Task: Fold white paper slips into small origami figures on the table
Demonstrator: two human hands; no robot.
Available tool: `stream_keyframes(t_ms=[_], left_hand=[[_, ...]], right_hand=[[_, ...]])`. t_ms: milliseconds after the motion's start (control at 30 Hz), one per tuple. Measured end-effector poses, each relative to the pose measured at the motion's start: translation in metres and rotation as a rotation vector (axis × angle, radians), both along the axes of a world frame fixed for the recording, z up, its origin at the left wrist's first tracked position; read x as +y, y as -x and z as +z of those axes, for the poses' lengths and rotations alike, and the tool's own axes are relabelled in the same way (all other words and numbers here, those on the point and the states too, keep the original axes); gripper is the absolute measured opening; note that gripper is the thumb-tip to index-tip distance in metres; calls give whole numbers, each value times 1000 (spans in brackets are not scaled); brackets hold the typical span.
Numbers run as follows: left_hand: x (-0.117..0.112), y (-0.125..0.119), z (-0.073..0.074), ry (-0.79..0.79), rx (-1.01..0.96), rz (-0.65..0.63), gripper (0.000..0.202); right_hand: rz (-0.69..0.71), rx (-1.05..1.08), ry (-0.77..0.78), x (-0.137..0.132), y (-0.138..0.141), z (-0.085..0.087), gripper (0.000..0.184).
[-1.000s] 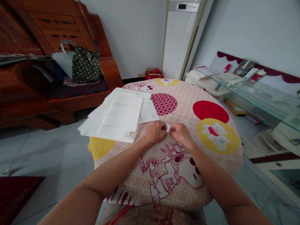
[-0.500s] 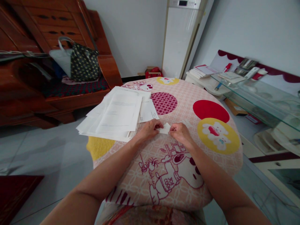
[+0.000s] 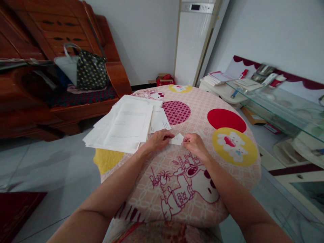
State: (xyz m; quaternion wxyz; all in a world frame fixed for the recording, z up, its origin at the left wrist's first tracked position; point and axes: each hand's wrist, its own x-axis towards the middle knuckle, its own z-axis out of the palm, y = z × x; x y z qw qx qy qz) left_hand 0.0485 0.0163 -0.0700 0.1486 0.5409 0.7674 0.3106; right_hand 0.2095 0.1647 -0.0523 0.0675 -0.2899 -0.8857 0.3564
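Note:
Between my hands is a small folded piece of white paper [image 3: 177,139], with a pointed top edge. My right hand [image 3: 193,143] pinches its right end, the fingers curled in. My left hand [image 3: 160,139] has its curled fingertips at the paper's left end; the exact grip there is partly hidden. Both hands rest low over the patterned tablecloth [image 3: 167,162]. Just beyond and left of my left hand lies a loose stack of white printed sheets [image 3: 126,121], with another printed sheet [image 3: 160,120] sticking out on its right side.
A glass-topped cabinet [image 3: 280,101] with papers and a metal pot [image 3: 264,72] stands to the right. At the left is a wooden sofa [image 3: 88,104] holding a dark patterned bag [image 3: 92,70]. A tall white air conditioner [image 3: 192,44] stands behind the table.
My left fingers have shifted slightly left along the small paper, so more of it shows. My right hand keeps its pinch. The whole view has tilted a little.

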Motion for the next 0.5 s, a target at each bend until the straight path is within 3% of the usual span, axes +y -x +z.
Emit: stream_keyframes(t_ms=[100, 267, 400, 500], left_hand=[[6, -11, 2, 43, 68, 93, 23], [14, -19, 3, 22, 33, 155, 18], [15, -11, 9, -82, -142, 62, 13], [19, 0, 19, -147, -277, -73, 8]], right_hand=[[9, 11, -7, 0, 0, -3, 4], [2, 30, 25, -1, -2, -1, 2], [27, 96, 162, 14, -3, 17, 17], [-5, 270, 20, 30, 3, 36, 28]])
